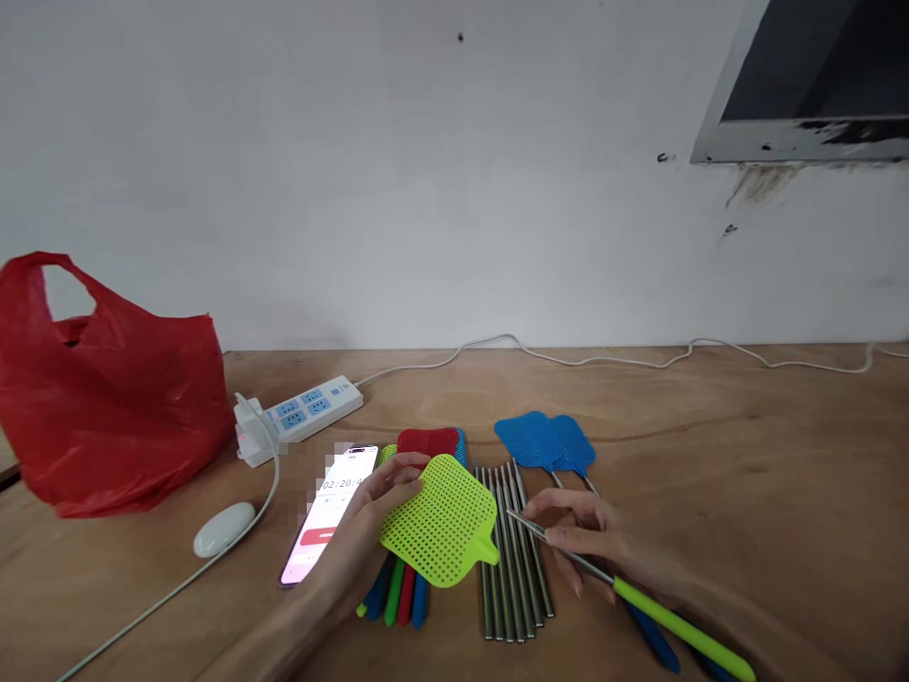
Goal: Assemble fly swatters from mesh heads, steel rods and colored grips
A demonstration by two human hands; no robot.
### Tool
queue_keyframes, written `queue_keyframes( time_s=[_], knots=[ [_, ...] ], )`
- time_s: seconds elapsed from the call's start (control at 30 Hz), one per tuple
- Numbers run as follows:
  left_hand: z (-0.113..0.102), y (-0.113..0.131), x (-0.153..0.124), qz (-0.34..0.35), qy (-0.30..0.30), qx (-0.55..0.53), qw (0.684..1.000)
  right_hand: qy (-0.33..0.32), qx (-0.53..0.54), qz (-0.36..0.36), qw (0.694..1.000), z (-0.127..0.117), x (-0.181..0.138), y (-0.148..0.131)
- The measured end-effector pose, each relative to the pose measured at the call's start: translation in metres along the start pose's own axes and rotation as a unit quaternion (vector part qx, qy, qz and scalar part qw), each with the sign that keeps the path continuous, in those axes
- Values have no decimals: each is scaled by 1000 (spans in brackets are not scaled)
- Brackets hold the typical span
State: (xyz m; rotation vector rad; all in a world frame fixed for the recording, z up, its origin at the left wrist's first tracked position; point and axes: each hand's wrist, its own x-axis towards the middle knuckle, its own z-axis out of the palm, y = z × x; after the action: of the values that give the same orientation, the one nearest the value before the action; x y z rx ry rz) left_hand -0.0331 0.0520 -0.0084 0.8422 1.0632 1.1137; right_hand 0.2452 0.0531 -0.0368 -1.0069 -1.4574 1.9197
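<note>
Wood of a broad table [745,445] is seen across the lower half of the frame, backed by a white wall [355,170]. One red plastic bag [106,398] is slumped at the left edge, and a grey window frame [795,142] is cut off at the upper right. One white power strip [305,409] is laid just right of the bag, with a white cable [603,358] trailed along the wall. One phone [330,516], screen lit, is set below the strip, partly covered by the left hand [376,526]; a white oval object [223,529] lies to its left.

At lower centre a yellow-green swatter head [444,521] is gripped at its upper left edge by the curled fingers of the left hand, its socket neck pointed to the lower right. Red and blue heads [428,440] are stacked behind it, and at least four coloured handles [401,597] are partly hidden beneath it.

A rod [529,528] with a green handle [674,625] is pinched between thumb and fingers of the right hand [589,535]; its long axis is run from lower right to upper left, the bare tip held near the neck but apart from it. Loose metal rods [515,578], some six or seven, are lined up side by side below that tip. Two blue swatters [543,440] are laid above the right hand.
</note>
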Motion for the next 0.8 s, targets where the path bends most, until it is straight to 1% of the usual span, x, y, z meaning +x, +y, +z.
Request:
queue_keyframes(
  time_s=[0.1, 0.2, 0.43, 0.53, 0.7, 0.8],
  knots=[
    [-1, -3, 2, 3, -1, -16, 1000, -65, 15, 16, 998, 3, -4, -1],
    [-3, -9, 5, 14, 6, -10, 1000, -89, 26, 12, 996, 4, -4, 1],
    [-5, -15, 8, 46, 31, 21, 998, -64, 17, 0, 998, 3, -4, -1],
    [-1, -14, 5, 68, 46, 39, 996, -56, 14, -7, 998, 4, -4, 1],
    [8, -11, -1, 91, 35, 56, 994, -40, 3, -12, 999, 4, -3, 2],
    [10, -11, -2, 96, 45, 60, 993, -39, -4, -12, 999, 3, -2, 1]
  ],
)
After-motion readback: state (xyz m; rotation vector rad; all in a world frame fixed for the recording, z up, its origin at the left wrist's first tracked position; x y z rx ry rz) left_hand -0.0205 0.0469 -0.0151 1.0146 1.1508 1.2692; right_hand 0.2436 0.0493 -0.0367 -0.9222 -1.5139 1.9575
